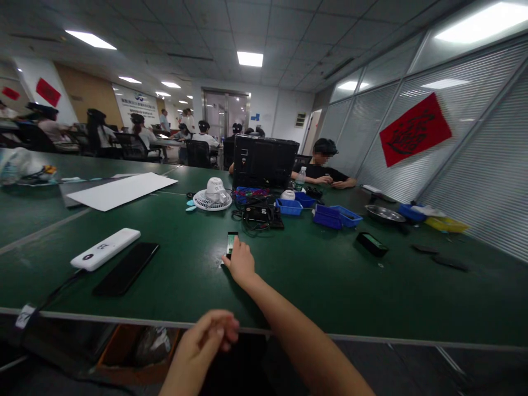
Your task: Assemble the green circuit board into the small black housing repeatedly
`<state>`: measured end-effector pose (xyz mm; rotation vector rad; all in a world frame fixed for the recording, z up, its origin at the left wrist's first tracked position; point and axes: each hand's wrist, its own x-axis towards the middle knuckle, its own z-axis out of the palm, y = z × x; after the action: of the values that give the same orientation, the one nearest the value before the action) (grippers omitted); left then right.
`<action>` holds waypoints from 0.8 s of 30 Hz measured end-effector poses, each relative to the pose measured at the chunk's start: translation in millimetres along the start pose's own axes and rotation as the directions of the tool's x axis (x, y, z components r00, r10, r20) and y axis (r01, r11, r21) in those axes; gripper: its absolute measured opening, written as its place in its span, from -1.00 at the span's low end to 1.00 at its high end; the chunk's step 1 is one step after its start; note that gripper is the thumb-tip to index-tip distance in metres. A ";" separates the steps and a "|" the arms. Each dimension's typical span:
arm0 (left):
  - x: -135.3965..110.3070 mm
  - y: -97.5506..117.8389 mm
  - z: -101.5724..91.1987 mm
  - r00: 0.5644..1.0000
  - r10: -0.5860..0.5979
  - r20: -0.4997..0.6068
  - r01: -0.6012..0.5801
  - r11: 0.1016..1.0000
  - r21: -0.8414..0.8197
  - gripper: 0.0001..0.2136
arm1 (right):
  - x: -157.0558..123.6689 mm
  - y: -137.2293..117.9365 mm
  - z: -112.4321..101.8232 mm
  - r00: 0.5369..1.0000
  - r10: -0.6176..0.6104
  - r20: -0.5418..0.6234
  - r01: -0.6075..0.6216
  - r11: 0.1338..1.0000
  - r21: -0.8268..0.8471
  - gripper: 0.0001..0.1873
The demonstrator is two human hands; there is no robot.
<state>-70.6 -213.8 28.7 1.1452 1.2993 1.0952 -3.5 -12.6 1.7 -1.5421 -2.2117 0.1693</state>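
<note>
Out on the green tabletop (297, 280), my right hand (241, 263) grips a small black-edged rectangular device (230, 242) with a greenish-white face. Its thumb is at the near left side and a finger lies along the right side; the palm hides the lower right part. My left hand (208, 338) hovers at the near table edge, slightly blurred, its fingers curled in and nothing visible in them. To the left lie a black phone (126, 268) and a white power bank (106, 249) with a cable.
Beyond my right hand are a white fan (212, 201), tangled cables (258, 214), a black monitor (266, 160) and blue trays (289, 207). A black box (372, 243) and a metal bowl (385, 214) stand right. White board (124, 191) lies left. A person (324, 170) sits opposite.
</note>
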 end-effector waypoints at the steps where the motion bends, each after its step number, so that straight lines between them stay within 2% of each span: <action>1: 17.8 4.1 4.3 0.983 0.100 -0.154 -0.113 0.990 -0.081 -0.76 | 1.2 -3.2 1.8 1.000 0.002 -0.002 -0.002 1.000 0.001 -0.22; 2: 36.3 7.8 7.5 0.945 0.165 -0.283 -0.212 0.967 -0.143 -0.77 | 2.3 -5.9 3.0 1.000 0.000 0.002 0.000 1.000 0.004 -0.22; 4: 73.9 13.7 8.4 0.847 0.210 -0.489 -0.331 0.927 -0.175 -0.79 | 4.3 -8.3 3.7 1.000 -0.003 0.025 0.002 1.000 0.022 -0.21; 6: 111.0 17.7 0.7 0.725 0.252 -0.641 -0.376 0.925 -0.062 -0.76 | 6.7 -5.5 2.3 0.998 -0.020 0.067 0.015 0.998 0.062 -0.13; 7: 128.9 19.3 -5.9 0.686 0.256 -0.681 -0.349 0.937 0.001 -0.71 | 8.4 -1.9 1.0 0.995 -0.035 0.091 0.027 0.995 0.094 -0.08; 8: 146.2 20.9 -13.5 0.689 0.212 -0.693 -0.289 0.957 0.004 -0.68 | 10.6 3.0 -0.6 0.991 -0.060 0.119 0.044 0.990 0.136 -0.04; 10: 178.3 23.1 -29.1 0.757 0.069 -0.649 -0.132 0.990 -0.050 -0.66 | 16.5 15.6 -4.1 0.974 -0.146 0.175 0.099 0.963 0.251 -0.06; 12: 205.1 22.7 -40.6 0.785 0.002 -0.620 -0.058 0.996 -0.071 -0.67 | 23.5 29.6 -6.9 0.942 -0.262 0.211 0.161 0.901 0.403 -0.24; 15: 231.7 14.1 -45.5 0.827 -0.067 -0.558 0.013 0.995 -0.100 -0.73 | 32.5 46.7 -7.9 0.921 -0.310 0.236 0.126 0.810 0.572 -0.45; 17: 240.2 4.2 -43.3 0.836 -0.055 -0.546 -0.002 0.995 -0.103 -0.71 | 35.2 53.3 -6.4 0.909 -0.298 0.290 0.063 0.788 0.612 -0.48; 19: 243.5 -5.9 -40.7 0.829 -0.010 -0.560 -0.051 0.994 -0.094 -0.68 | 34.4 55.6 -4.2 0.905 -0.298 0.305 0.051 0.785 0.617 -0.49; 24: 245.6 -19.6 -40.7 0.826 0.085 -0.557 -0.130 0.991 -0.042 -0.71 | 21.9 49.6 0.2 0.923 -0.350 0.160 0.237 0.844 0.481 -0.44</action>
<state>-113.2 27.4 -20.1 0.8734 1.6273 1.6318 33.0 26.0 -9.3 -0.9509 -2.3398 0.7577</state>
